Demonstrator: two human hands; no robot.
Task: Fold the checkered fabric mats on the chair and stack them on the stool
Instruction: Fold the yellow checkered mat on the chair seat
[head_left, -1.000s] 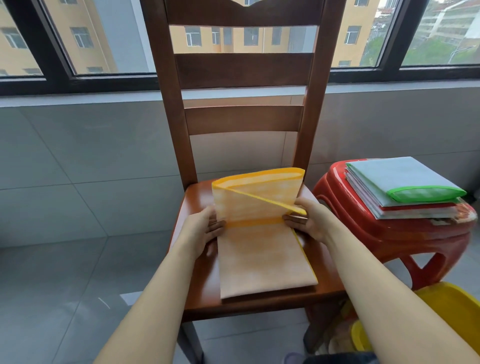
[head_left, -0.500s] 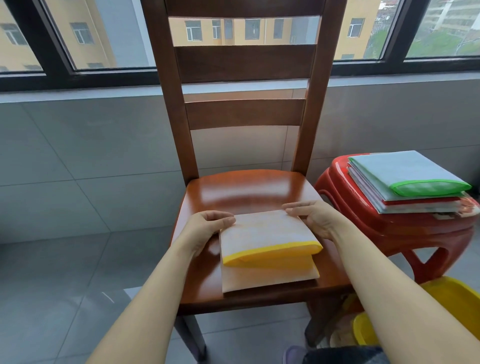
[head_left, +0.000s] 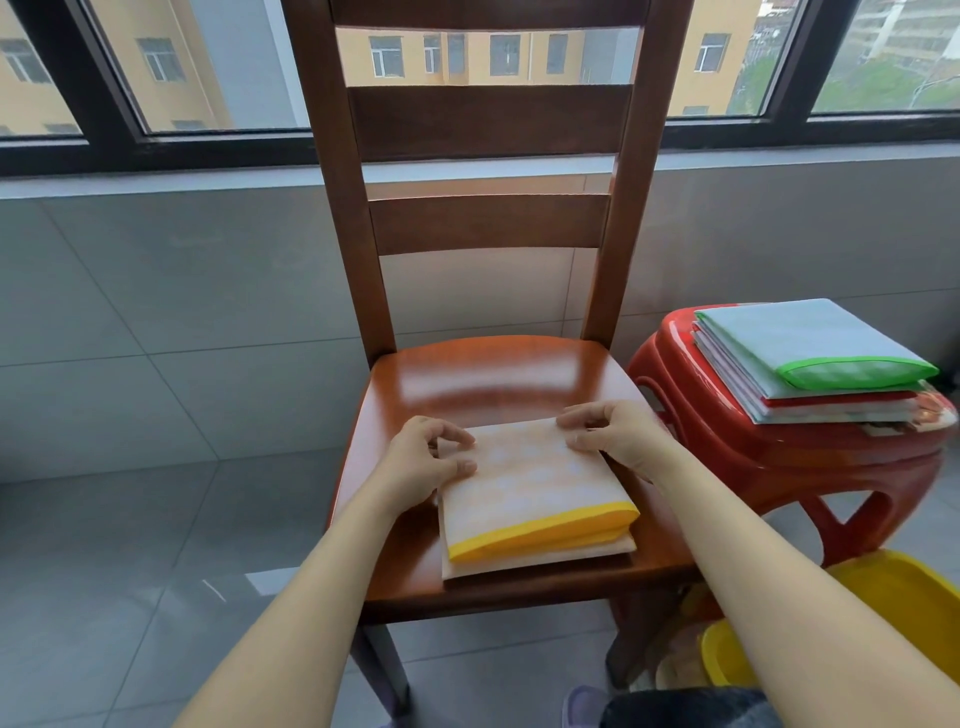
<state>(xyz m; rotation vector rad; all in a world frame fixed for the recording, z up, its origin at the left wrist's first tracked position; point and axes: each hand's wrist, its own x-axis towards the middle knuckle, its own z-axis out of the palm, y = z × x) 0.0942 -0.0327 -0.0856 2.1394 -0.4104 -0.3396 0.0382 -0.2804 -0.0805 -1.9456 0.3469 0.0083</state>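
A folded orange checkered mat (head_left: 530, 488) with a yellow border lies on the front half of the brown wooden chair seat (head_left: 483, 379). My left hand (head_left: 423, 460) pinches its far left corner, fingers curled on the fabric. My right hand (head_left: 615, 434) grips the far right corner the same way. The yellow-edged fold faces me. To the right stands a red plastic stool (head_left: 769, 457) carrying a stack of folded mats (head_left: 810, 358), the top one pale blue with a green border.
A yellow tub (head_left: 904, 613) sits on the floor under the stool, at the lower right. The chair's slatted back (head_left: 488, 119) rises in front of a grey tiled wall and windows. Grey floor tiles lie to the left.
The mat's upper half, raised a second ago, has come down toward me into a folded packet. Both hands now hold its far corners at the fold line.
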